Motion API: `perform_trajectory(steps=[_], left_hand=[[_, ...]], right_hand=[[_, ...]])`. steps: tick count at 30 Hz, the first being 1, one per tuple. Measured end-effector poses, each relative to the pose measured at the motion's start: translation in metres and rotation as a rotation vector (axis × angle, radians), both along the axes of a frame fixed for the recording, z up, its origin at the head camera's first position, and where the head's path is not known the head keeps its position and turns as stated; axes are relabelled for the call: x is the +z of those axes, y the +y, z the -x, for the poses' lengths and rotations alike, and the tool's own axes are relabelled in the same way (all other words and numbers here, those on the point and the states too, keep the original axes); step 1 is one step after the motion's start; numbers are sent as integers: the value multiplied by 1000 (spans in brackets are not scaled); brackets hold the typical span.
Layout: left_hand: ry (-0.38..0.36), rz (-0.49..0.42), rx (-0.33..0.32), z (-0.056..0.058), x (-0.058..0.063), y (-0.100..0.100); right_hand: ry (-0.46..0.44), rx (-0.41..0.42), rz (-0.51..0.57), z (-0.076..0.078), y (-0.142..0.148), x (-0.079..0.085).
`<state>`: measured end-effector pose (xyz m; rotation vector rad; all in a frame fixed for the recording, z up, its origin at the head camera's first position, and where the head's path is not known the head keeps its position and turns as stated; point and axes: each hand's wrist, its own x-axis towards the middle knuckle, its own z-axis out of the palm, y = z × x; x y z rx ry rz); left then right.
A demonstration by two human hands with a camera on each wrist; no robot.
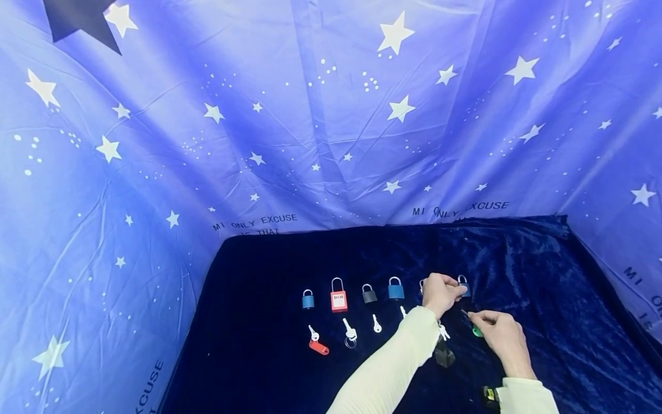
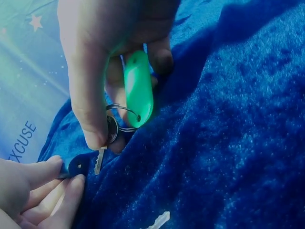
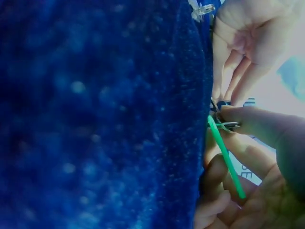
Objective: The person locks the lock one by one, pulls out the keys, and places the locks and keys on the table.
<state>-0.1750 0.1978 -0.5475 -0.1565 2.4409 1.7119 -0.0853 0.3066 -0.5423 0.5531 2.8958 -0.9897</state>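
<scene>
My left hand (image 1: 441, 294) pinches a small blue padlock (image 1: 464, 287) at the right end of a row of padlocks. In the left wrist view, the padlock's keyhole face (image 2: 77, 165) points towards the key. My right hand (image 1: 503, 338) pinches a silver key (image 2: 100, 160) by its head, with its blade towards the keyhole and a small gap between them. From the key's ring dangles a green tag (image 2: 138, 90), which lies against the right hand's fingers. In the right wrist view, the hands meet closely and the padlock is mostly hidden.
Left along the row stand a blue padlock (image 1: 396, 290), a black padlock (image 1: 369, 295), a red padlock (image 1: 338, 300) and a small blue padlock (image 1: 308, 299). Keys lie nearer, including one with a red tag (image 1: 319, 347); a dark tag (image 1: 445, 353) lies by the left sleeve. Dark blue velvet covers the table (image 1: 248, 299).
</scene>
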Motion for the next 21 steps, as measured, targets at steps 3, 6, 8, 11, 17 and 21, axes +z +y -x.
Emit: perform_trajectory(steps=[3,6,8,11,17,21], left_hand=[[-1,-4,-1,0,0,1],[-7,7,-3,1,0,1],[-9,19,-7,1,0,1],[-9,37,-12,0,2,0],[6,80,-22,-2,7,-2],[18,123,-34,-3,10,-3]], right_hand=[[29,2,-23,0,-1,1],[46,3,-37,0,-2,1],[46,-1,-45,1,-2,1],[42,-3,-49,1,-2,1],[27,6,-48,1,-4,3],[-17,13,-37,2,-4,5]])
